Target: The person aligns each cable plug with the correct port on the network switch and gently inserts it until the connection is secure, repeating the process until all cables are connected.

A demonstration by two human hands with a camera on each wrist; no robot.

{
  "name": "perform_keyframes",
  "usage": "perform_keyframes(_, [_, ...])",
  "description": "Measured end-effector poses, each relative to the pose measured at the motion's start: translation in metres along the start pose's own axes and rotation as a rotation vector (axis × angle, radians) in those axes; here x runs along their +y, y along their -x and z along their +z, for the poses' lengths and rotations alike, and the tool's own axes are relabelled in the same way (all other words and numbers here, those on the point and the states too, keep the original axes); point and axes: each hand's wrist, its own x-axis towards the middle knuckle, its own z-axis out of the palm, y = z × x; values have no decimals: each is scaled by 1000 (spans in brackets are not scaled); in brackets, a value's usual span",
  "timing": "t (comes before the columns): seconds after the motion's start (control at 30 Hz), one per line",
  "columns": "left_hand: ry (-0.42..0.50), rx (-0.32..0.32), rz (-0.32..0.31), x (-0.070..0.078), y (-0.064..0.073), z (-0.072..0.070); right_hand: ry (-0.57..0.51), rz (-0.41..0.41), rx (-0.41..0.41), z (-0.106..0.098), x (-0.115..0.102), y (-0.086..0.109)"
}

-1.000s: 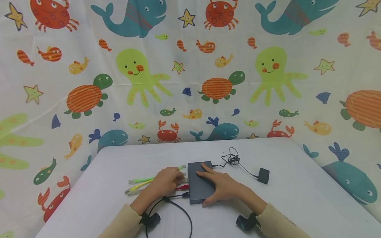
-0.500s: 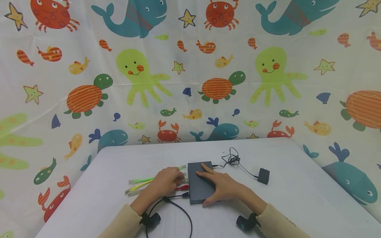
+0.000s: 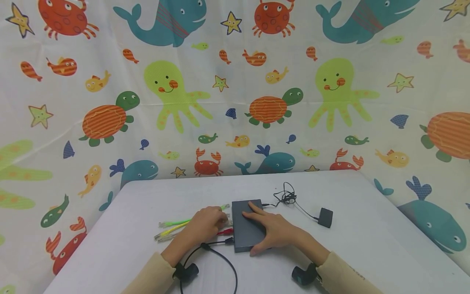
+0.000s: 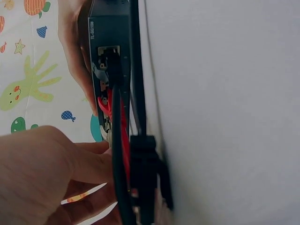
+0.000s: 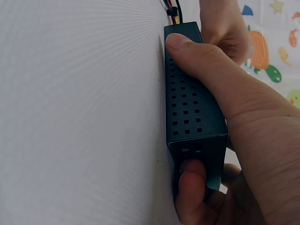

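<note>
A dark grey network switch (image 3: 243,234) lies on the table, its row of ports facing left. My right hand (image 3: 275,228) grips it, the thumb (image 5: 206,58) along the vented side and fingers curled round the end in the right wrist view. My left hand (image 3: 207,224) is at the ports, thumb and fingers pinching a pale network cable, mostly hidden by the hand. A black network cable (image 4: 114,70) and a red network cable (image 3: 227,231) are plugged in nearer me. Beyond the left hand, a green network cable (image 3: 172,223) runs to the far port end.
A yellow cable (image 3: 180,228) and pale cable ends lie left of the left hand. The black cable loops toward the front edge. A power cord (image 3: 287,198) runs from the switch's far right corner to a black adapter (image 3: 325,217). A sea-animal curtain (image 3: 235,134) hangs behind the table.
</note>
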Motion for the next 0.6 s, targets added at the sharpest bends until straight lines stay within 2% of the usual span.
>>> perform_keyframes(0.33, [20, -20, -5, 0, -1, 0, 5, -3, 3, -1, 0, 1])
perform_keyframes(0.6, [19, -3, -8, -3, -1, 2, 4, 6, -3, -1, -1, 1])
